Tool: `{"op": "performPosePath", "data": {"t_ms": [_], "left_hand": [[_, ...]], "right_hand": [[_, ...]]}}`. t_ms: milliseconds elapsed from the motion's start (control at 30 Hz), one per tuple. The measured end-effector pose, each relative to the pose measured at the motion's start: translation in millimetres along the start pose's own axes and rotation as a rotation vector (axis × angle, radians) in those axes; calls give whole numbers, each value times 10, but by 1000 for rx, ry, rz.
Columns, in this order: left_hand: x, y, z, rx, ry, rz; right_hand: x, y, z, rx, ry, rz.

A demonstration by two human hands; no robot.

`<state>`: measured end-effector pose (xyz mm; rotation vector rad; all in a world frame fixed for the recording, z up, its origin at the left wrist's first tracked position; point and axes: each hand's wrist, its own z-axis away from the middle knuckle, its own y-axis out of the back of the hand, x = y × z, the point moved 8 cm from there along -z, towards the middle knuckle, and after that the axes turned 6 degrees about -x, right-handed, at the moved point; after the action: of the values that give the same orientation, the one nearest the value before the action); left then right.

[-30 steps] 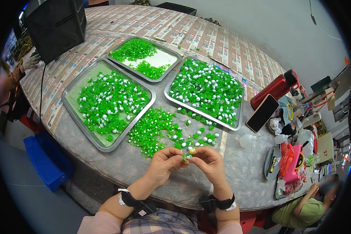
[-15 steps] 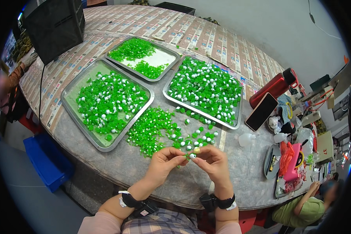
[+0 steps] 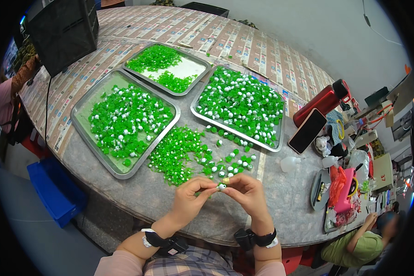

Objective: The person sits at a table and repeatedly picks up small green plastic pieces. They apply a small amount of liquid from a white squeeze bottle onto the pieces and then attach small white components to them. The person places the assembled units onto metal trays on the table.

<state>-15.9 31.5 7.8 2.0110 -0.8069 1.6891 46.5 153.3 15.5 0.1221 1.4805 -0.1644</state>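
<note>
Above the near edge of the table, my left hand (image 3: 188, 195) and my right hand (image 3: 247, 195) meet, thumbs and forefingers pinching one small green-and-white ball piece (image 3: 222, 186) between them. A dark spot shows on its white side. Yellowish tape (image 3: 226, 181) wraps a right fingertip. Just beyond my fingers lie loose green-and-white ball pieces (image 3: 230, 168), and left of them spreads a heap of small green parts with white bits (image 3: 175, 154). Fingertips partly hide how the held piece fits together.
Three metal trays hold similar parts: left (image 3: 89, 138), back (image 3: 195, 76) and right (image 3: 273, 148). A red flask (image 3: 319, 103), a phone (image 3: 307, 131) and a pink holder (image 3: 346, 191) stand right. A black box (image 3: 62, 34) stands back left. Other people sit at both sides.
The white ball and the green part in my fingertips now sit closer together. Both hands have shifted slightly left. The person at the far left has moved.
</note>
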Motion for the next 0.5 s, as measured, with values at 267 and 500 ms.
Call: {"op": "performPosePath", "data": {"t_ms": [267,500], "left_hand": [[279,-93,6,-56,-240,-401],[23,-15,-14,-11,21,-53]], "right_hand": [[23,23,28,-123,-93,-61],[50,-14,-51,-44,-78,-73]]}}
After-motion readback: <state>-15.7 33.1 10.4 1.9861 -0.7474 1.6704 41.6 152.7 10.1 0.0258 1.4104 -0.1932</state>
